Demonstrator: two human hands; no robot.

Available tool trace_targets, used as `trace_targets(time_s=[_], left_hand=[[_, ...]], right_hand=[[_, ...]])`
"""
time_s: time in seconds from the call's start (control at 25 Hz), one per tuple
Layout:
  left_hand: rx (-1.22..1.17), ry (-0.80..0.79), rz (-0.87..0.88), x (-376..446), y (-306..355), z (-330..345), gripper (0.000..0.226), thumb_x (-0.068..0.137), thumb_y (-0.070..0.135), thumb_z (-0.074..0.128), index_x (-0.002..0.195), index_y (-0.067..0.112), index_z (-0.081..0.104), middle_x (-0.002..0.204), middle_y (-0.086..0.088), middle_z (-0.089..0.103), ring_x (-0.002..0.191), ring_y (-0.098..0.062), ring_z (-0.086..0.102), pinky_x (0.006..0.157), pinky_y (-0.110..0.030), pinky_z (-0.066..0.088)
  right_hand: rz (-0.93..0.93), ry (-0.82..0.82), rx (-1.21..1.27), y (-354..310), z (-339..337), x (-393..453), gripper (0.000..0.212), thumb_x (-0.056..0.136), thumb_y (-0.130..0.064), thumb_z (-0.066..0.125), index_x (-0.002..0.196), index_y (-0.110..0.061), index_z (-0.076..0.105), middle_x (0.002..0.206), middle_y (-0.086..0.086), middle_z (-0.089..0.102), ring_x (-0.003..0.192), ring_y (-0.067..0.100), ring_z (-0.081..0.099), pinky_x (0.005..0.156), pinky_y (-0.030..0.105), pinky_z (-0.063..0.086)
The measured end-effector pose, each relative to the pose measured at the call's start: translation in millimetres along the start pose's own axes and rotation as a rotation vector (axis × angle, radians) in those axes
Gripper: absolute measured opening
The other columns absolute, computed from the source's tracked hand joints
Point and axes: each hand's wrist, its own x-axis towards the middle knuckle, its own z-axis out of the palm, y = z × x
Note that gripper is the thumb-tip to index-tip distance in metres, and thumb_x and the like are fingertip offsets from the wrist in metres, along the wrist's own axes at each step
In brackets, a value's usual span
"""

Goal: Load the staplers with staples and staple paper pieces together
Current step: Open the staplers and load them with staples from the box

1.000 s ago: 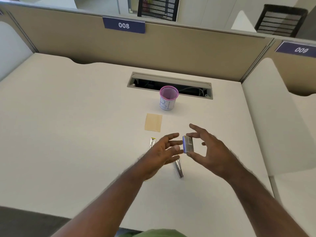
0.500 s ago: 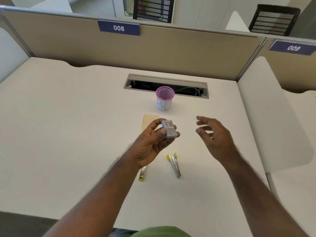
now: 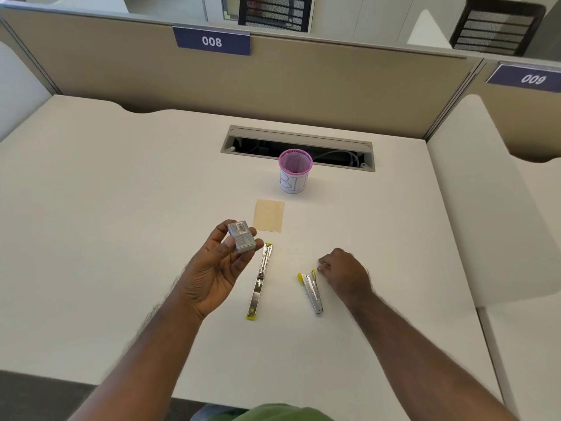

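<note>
My left hand (image 3: 217, 268) is raised palm up and holds a small grey staple box (image 3: 241, 237) with a barcode between thumb and fingertips. A metal stapler with yellow ends (image 3: 260, 281) lies folded out flat on the desk just right of that hand. A second metal stapler with yellow trim (image 3: 311, 291) lies to the right, its jaws slightly apart. My right hand (image 3: 344, 273) rests knuckles up on the desk beside this second stapler's front end, fingers curled, holding nothing I can see. A tan paper piece (image 3: 269, 215) lies flat behind the staplers.
A pink mesh cup with a white label (image 3: 294, 171) stands behind the paper, in front of an open cable slot (image 3: 299, 147). Beige partition walls (image 3: 303, 80) close off the back and right of the white desk (image 3: 106, 238).
The staple box passed from between both hands into my left hand alone, which moved left. My right hand came down to the desk beside the right stapler.
</note>
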Motion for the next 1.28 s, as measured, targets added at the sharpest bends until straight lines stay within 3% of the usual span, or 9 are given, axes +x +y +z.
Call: trace_targets(time_s=[0.32,0.56,0.76,0.96,1.12,1.28], left_hand=[[0.019,0.062,0.010,-12.5,6.6,-14.0,0.022,0.086,0.009,0.049,0.103,0.016,0.061,0.102,-0.011,0.073,0.093,-0.029,0.073,0.077,-0.026,0.060],[0.008,0.050,0.011,-14.1,10.1,-13.0,0.022,0.087,0.008,0.047,0.102,0.016,0.061,0.102,-0.012,0.073,0.093,-0.029,0.073,0.077,-0.026,0.060],[0.010,0.035,0.007,-14.5,13.3,-9.1,0.023,0.088,0.007,0.046,0.104,0.015,0.060,0.101,-0.011,0.072,0.091,-0.028,0.073,0.077,-0.026,0.060],[0.005,0.030,-0.005,-16.6,13.4,-11.3,0.023,0.088,0.007,0.046,0.104,0.015,0.060,0.103,-0.013,0.072,0.092,-0.030,0.073,0.078,-0.027,0.060],[0.006,0.039,-0.013,-17.3,11.9,-15.1,0.024,0.088,0.006,0.047,0.105,0.015,0.060,0.103,-0.013,0.072,0.093,-0.030,0.073,0.078,-0.027,0.060],[0.002,0.033,-0.016,-18.4,11.1,-18.8,0.024,0.088,0.007,0.047,0.105,0.015,0.061,0.103,-0.013,0.072,0.093,-0.030,0.072,0.077,-0.027,0.060]], right_hand=[[-0.045,-0.013,-0.195,-10.1,-3.0,20.0,0.019,0.094,-0.019,0.052,0.092,-0.013,0.069,0.100,0.003,0.065,0.091,0.022,0.063,0.070,0.030,0.044],[-0.022,0.011,-0.311,-14.2,7.3,17.5,0.022,0.097,-0.017,0.043,0.101,-0.014,0.064,0.105,0.003,0.062,0.095,0.023,0.063,0.069,0.029,0.043],[0.065,0.047,-0.287,-15.0,13.3,14.5,0.019,0.091,-0.014,0.046,0.098,-0.015,0.064,0.101,0.000,0.063,0.092,0.022,0.065,0.067,0.028,0.043],[0.081,0.067,-0.137,-9.5,15.1,11.4,0.018,0.092,-0.016,0.043,0.081,-0.020,0.057,0.091,0.000,0.058,0.074,0.021,0.054,0.061,0.027,0.038],[-0.006,-0.031,0.018,4.5,5.4,10.4,0.022,0.095,-0.019,0.045,0.095,-0.024,0.067,0.099,-0.003,0.060,0.088,0.019,0.061,0.073,0.032,0.047],[-0.002,0.001,0.192,12.4,0.9,5.7,0.013,0.090,-0.016,0.057,0.097,-0.026,0.061,0.100,-0.007,0.062,0.090,0.017,0.061,0.082,0.037,0.052]])
